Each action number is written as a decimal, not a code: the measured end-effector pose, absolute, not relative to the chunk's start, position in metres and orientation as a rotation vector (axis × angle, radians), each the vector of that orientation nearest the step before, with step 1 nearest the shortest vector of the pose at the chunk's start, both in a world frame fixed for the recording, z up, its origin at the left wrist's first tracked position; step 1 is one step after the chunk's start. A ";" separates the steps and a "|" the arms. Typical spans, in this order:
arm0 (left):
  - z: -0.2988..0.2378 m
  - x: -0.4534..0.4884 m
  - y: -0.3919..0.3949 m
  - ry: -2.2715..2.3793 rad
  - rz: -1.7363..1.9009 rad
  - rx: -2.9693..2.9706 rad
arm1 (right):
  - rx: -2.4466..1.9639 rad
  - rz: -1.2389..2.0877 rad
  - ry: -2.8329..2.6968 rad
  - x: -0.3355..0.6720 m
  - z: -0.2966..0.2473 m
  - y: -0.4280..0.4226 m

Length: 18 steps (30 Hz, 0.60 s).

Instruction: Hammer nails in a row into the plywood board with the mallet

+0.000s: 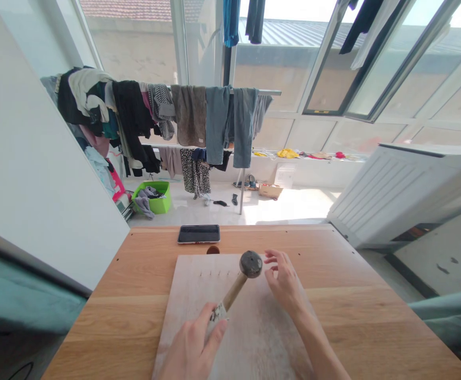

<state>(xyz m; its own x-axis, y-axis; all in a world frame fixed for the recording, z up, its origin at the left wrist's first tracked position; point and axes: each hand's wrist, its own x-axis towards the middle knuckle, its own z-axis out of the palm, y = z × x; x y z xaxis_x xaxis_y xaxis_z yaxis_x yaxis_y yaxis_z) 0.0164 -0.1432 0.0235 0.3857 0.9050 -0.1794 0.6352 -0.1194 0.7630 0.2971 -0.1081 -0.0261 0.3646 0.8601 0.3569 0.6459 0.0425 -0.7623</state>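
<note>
My left hand [194, 343] is wrapped around the handle of a mallet [236, 290], low on the grip where a worn, whitish wrapping shows. The mallet's dark round head [250, 264] points up and away over a pale wooden board [199, 316]. Several thin nails [219, 273] stand upright in a row near the board's far edge; the mallet head may hide more. Just right of that head is my right hand [284, 279], its fingers curved and thumb apart from them, with nothing visible between.
Under the board is a wooden table [357, 306]. A phone [199, 234] lies at its far edge, near a small dark round object [213, 250]. Beyond stand a drying rack with clothes [218, 124] and a green basket [161, 203]. A white cabinet [396, 190] is at right.
</note>
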 end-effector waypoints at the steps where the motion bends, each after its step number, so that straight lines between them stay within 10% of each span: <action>1: 0.023 0.010 -0.144 1.373 0.442 1.839 | -1.664 0.272 -1.358 0.295 -0.022 -0.110; 8: -0.013 -0.046 -0.144 1.639 0.585 1.738 | -1.396 0.654 -2.059 0.233 0.023 -0.139; 18: -0.044 -0.092 -0.135 1.768 0.630 1.710 | -1.464 0.279 -2.758 0.175 0.019 -0.130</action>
